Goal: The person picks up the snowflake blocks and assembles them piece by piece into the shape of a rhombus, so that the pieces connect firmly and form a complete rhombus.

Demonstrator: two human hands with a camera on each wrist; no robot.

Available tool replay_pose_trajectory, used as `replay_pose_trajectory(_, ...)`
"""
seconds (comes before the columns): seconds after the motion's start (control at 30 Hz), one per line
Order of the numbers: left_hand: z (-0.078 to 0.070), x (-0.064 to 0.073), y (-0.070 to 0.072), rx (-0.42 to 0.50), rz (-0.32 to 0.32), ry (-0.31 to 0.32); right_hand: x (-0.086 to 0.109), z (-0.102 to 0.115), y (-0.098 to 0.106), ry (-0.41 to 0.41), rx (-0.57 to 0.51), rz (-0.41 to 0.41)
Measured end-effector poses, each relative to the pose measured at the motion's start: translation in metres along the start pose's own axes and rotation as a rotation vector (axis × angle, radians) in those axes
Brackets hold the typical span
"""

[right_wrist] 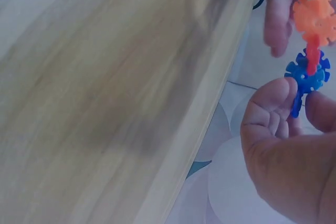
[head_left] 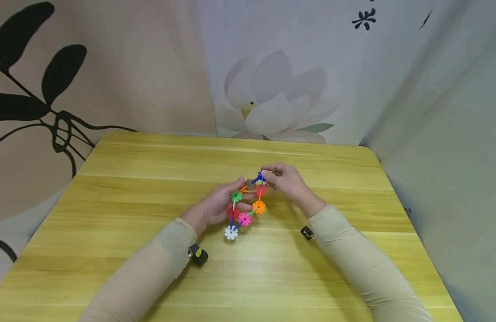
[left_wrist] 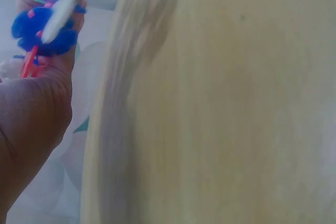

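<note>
Notched plastic snowflake discs are linked edge to edge in a loop, with a white disc (head_left: 231, 232) at its near end. Pink (head_left: 245, 218), orange (head_left: 259, 206), red and green discs show along its sides. My left hand (head_left: 215, 206) holds the loop from the left, thumb up by a grey-brown disc (head_left: 249, 184), some fingers behind the loop. At the far end, my right hand (head_left: 290, 183) pinches a blue disc (head_left: 259, 177) between thumb and fingers. The right wrist view shows that pinch on the blue disc (right_wrist: 308, 74), below an orange disc (right_wrist: 314, 20). In the left wrist view, discs partly hide the fingers.
Both hands are above a wood-grain table (head_left: 131, 179). A printed curtain (head_left: 272, 98) hangs behind its far edge, and pale fabric (head_left: 453, 156) hangs on the right. Small black devices sit at the left wrist (head_left: 199, 257) and right wrist (head_left: 307, 232).
</note>
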State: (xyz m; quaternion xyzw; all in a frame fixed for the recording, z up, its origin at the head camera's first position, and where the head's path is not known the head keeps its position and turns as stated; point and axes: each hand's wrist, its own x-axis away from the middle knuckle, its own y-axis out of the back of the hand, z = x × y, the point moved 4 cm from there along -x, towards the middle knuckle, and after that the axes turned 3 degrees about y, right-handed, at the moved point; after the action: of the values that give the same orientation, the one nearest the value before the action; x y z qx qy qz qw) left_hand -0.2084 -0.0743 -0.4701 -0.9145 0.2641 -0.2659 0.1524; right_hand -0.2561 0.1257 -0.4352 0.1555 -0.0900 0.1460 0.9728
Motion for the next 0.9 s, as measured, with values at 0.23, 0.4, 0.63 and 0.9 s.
replay_pose_trajectory(0.23,0.004,-0.004,-0.003,0.027,0.063,0.035,0.0,0.0,-0.005,0.01,0.03,0.006)
replay_pose_trajectory(0.4,0.007,-0.007,-0.002,-0.026,0.02,0.05,-0.002,-0.005,-0.007,-0.006,0.032,0.008)
replay_pose_trajectory(0.63,0.011,-0.012,-0.001,-0.052,-0.061,0.059,-0.003,-0.005,-0.01,-0.004,-0.005,0.001)
replay_pose_trajectory(0.9,0.006,-0.013,-0.002,-0.144,-0.116,0.043,-0.002,-0.005,-0.011,-0.008,-0.019,0.005)
